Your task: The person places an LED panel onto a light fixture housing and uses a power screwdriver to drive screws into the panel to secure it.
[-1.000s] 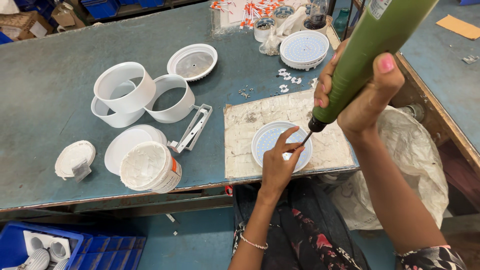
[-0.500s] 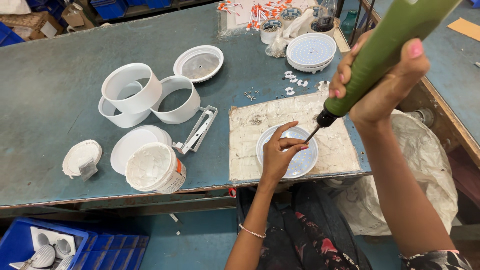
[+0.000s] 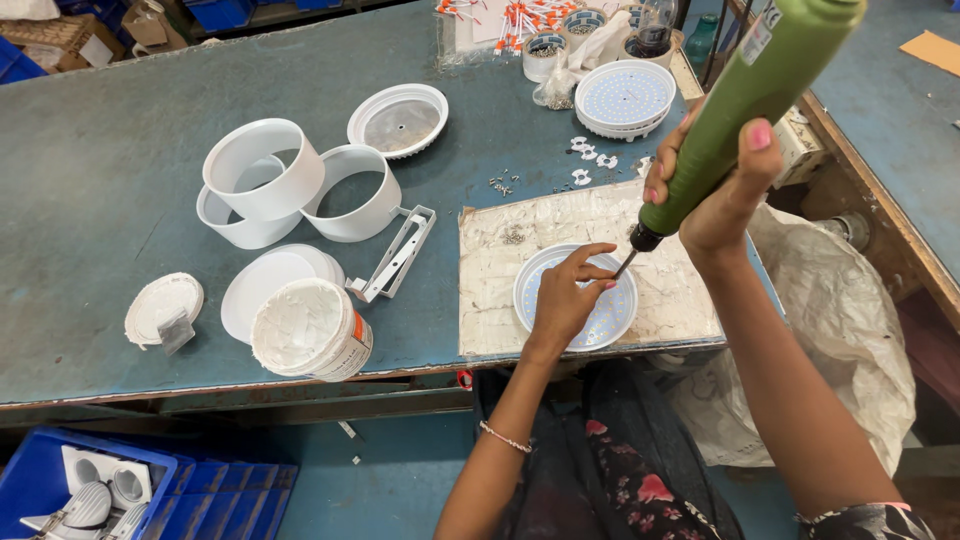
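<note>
On the pale work mat (image 3: 500, 290) at six o'clock, the left hand (image 3: 563, 300) pinched something tiny over the round light plate (image 3: 625, 318); the right hand (image 3: 715, 195) gripped the green screwdriver (image 3: 745, 105), bit lowered. Fastening seemed underway; loose screws (image 3: 500, 185) waited at twelve o'clock.

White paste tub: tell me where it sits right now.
In the head view, the white paste tub stands near the bench's front edge, left of the left hand, touching a flat white disc.

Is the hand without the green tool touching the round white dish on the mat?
Touching. The head view shows the left hand lying on the round white dish, fingers pressed against its face beside the green tool's tip.
</note>
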